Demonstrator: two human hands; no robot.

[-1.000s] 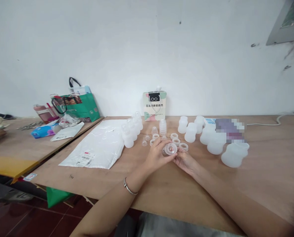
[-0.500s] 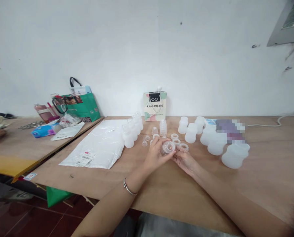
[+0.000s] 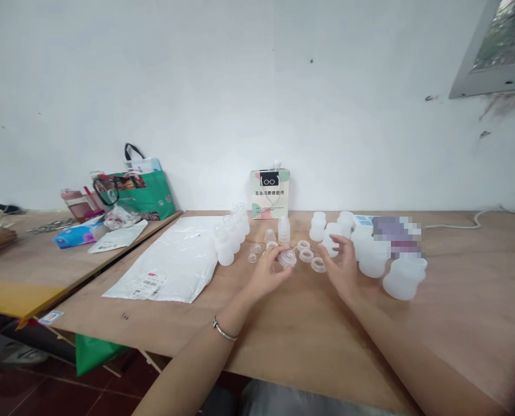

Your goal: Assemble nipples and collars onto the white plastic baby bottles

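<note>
My left hand (image 3: 264, 274) pinches a clear bottle nipple set in a collar ring (image 3: 287, 258), teat side up, above the table. With thumb and fingers apart, my right hand (image 3: 342, 268) reaches over a milky baby bottle body (image 3: 329, 236); I cannot tell whether it touches it. Loose collar rings (image 3: 306, 255) lie between my hands. Small clear nipples (image 3: 252, 257) rest left of my left hand. Behind it stand clear bottle caps (image 3: 284, 230), some stacked.
Assembled bottles (image 3: 225, 245) line up beside a white plastic mailer (image 3: 164, 257) at left. More bottle bodies (image 3: 400, 278) stand at right. A paper bag (image 3: 270, 202) is against the wall. Another person's hand (image 3: 0, 240) rests on the left table.
My right hand has left the nipple and ring, moving right toward the bottle bodies with its fingers opening. My left hand still holds the nipple and ring, slightly lower left relative to the table.
</note>
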